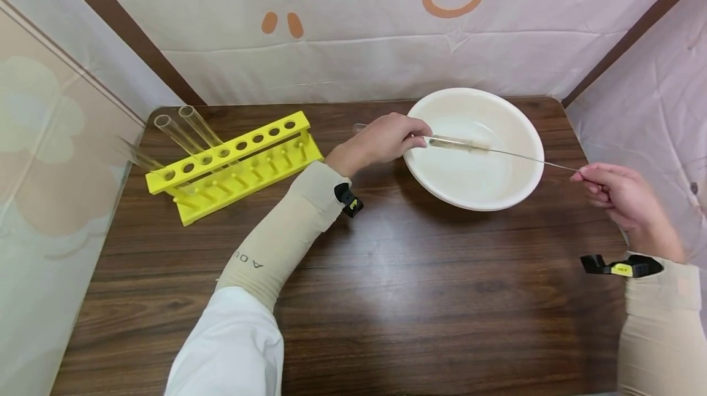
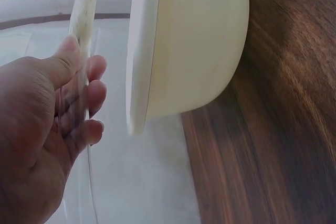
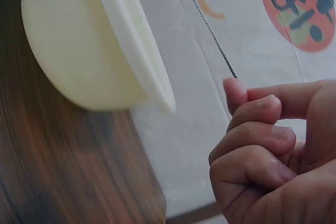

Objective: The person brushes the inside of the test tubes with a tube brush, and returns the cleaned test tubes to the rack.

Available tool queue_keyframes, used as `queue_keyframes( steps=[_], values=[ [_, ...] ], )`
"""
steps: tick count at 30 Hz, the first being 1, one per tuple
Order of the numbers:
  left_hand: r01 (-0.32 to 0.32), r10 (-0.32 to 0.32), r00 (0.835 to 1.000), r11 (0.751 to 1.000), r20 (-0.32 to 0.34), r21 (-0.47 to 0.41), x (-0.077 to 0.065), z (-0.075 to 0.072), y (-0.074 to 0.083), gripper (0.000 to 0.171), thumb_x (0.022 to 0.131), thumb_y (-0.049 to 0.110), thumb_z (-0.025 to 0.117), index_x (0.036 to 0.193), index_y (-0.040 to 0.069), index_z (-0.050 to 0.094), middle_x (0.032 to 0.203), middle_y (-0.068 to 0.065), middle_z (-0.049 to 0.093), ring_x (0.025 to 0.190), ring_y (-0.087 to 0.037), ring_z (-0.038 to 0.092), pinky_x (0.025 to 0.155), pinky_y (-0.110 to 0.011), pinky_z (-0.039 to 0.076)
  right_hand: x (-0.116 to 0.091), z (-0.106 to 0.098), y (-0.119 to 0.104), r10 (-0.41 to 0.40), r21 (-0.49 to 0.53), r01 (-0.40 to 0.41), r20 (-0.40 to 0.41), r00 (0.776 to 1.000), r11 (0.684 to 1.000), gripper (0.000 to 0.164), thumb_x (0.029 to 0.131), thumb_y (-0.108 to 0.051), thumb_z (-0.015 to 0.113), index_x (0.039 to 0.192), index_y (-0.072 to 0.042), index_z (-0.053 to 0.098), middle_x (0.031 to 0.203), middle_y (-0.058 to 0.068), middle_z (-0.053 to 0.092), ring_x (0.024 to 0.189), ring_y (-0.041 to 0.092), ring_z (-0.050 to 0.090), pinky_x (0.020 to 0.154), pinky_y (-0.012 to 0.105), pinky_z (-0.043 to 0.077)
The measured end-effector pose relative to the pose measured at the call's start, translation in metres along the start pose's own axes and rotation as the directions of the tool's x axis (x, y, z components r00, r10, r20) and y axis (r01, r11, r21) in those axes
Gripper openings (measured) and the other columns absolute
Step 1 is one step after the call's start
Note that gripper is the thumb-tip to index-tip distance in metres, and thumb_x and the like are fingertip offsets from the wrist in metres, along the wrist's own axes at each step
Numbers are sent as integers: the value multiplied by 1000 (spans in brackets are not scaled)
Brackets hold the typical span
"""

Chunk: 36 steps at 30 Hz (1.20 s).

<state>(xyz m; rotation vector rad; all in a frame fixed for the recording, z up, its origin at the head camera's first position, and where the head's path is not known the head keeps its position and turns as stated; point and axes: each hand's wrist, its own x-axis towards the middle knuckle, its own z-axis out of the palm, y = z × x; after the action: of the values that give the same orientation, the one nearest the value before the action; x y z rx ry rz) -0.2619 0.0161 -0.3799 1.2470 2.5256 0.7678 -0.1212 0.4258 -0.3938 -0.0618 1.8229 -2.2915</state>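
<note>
A clear test tube lies across my left hand, which grips it over the left rim of a white basin. Its rounded end shows to the left of that hand. Inside the tube's right part are the pale bristles of a test tube brush. In the left wrist view, thumb and curled fingers hold the tube. From the bristles the thin twisted wire runs over the basin to my right hand, whose thumb and index finger pinch its end, right of the basin.
A yellow test tube rack stands at the table's left, slanted, with three clear test tubes leaning in it. Patterned cloth walls border the brown wooden table at the back and sides.
</note>
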Motion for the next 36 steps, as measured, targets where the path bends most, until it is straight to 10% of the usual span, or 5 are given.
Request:
queue_keyframes(
  steps=[20, 29, 36],
  values=[
    [-36, 37, 998, 999, 48, -3, 17, 12, 25, 28, 106, 27, 57, 129, 13, 67, 120, 3, 69, 106, -11, 61, 96, -27, 45, 38, 74, 7, 17, -414, -49, -81, 997, 909, 28, 105, -4, 53, 86, -8, 74, 66, -1, 52, 58, 12, 38, 52, 31, 22],
    [-46, 46, 999, 999, 16, -14, 20, 16, 20, 29, 104, 26, 59, 128, 12, 68, 118, 3, 69, 104, -11, 61, 94, -26, 44, 39, 76, 5, 116, -274, -124, -45, 992, 954, 38, 109, -23, 48, 84, -6, 71, 62, -1, 48, 51, 16, 28, 52, 36, 11],
    [-66, 66, 998, 998, 3, -7, 19, 13, 23, 29, 101, 23, 66, 127, 11, 69, 117, 1, 71, 105, -12, 62, 94, -28, 46, 40, 75, 5, 269, 86, -290, 197, 943, 953, 45, 113, -17, 29, 81, -5, 58, 62, 1, 35, 54, 14, 14, 50, 27, 3]
  ],
)
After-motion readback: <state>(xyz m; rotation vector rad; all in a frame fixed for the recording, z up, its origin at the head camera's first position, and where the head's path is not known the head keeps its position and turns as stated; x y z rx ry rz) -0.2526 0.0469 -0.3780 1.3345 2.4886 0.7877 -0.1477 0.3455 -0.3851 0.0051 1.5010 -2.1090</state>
